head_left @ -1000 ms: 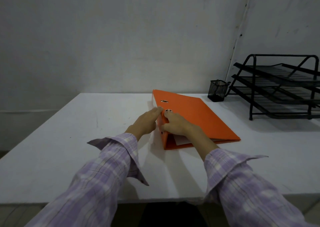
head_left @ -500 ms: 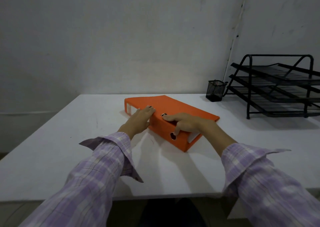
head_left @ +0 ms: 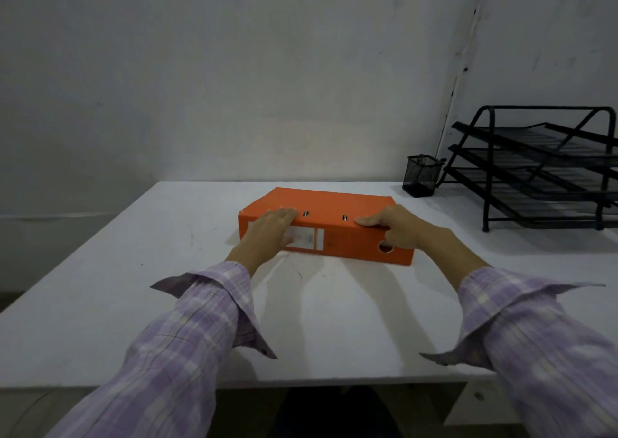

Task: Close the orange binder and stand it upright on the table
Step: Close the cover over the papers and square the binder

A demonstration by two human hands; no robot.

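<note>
Since half a second ago the orange binder point(head_left: 334, 218) has swung round on the white table point(head_left: 100, 304), so its spine now faces the person almost square on rather than at a slant, and both hands have slid apart toward the two ends. It lies flat and closed, well back from the near edge and roughly in the middle of the table's width. On the spine a white label point(head_left: 307, 237) sits left of centre and a round finger hole point(head_left: 385, 246) near the right end; two small metal fittings show on the top cover just behind the spine edge. The left hand point(head_left: 267, 233) lies flat and open, palm against the spine over part of the label, fingers reaching onto the top cover. The right hand point(head_left: 398, 225) rests on the right end with fingers stretched along the top edge; the thumb seems to hang down the spine above the hole, though dim light makes that hard to confirm. Neither hand is closed round the binder. At the far right stand a black mesh pen cup point(head_left: 420, 176) and, just beside it, a black wire paper tray rack point(head_left: 541, 170). Both lilac checked sleeves point(head_left: 187, 337) have their cuffs unbuttoned.
</note>
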